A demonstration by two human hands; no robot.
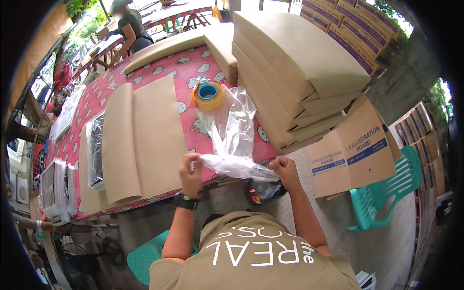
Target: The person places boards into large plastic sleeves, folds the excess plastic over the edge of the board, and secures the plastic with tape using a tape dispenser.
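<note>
One clear plastic sheet at centre frame, its near end pinched in closed fingers of left hand and right hand; just below, a dark container with red-and-yellow contents; upper right, stacked cartons, contents hidden

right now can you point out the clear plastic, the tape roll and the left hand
Clear plastic (234, 131): head view, on the stretch lying over the table.
Tape roll (211, 104): head view, on the amber tape beside the blue core.
Left hand (189, 177): head view, on its middle.
</note>
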